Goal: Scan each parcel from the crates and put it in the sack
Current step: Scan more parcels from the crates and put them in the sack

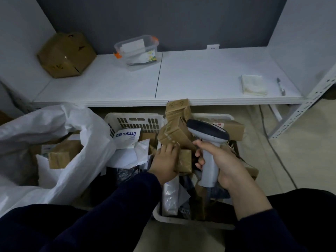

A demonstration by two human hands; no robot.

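Note:
My right hand (223, 160) grips the grey handle of a barcode scanner (209, 142), whose dark head points away over the right crate (181, 220). My left hand (166, 161) reaches into that crate and holds a brown taped cardboard parcel (174, 135), with my fingers curled on its near edge. More brown boxes and plastic mailers fill both crates. The left crate (134, 120) holds white mailers, one printed "Deegeo" (125, 138). The open white sack (60, 146) lies at the left with a brown box (63, 153) inside it.
A white shelf (181, 79) spans the back, above the crates. On it sit a large brown carton (65, 54), a clear lidded tub (138, 51), a folded cloth (253, 84) and a pen (281, 86). A metal rack leg (305, 104) and a cable (272, 142) are at the right.

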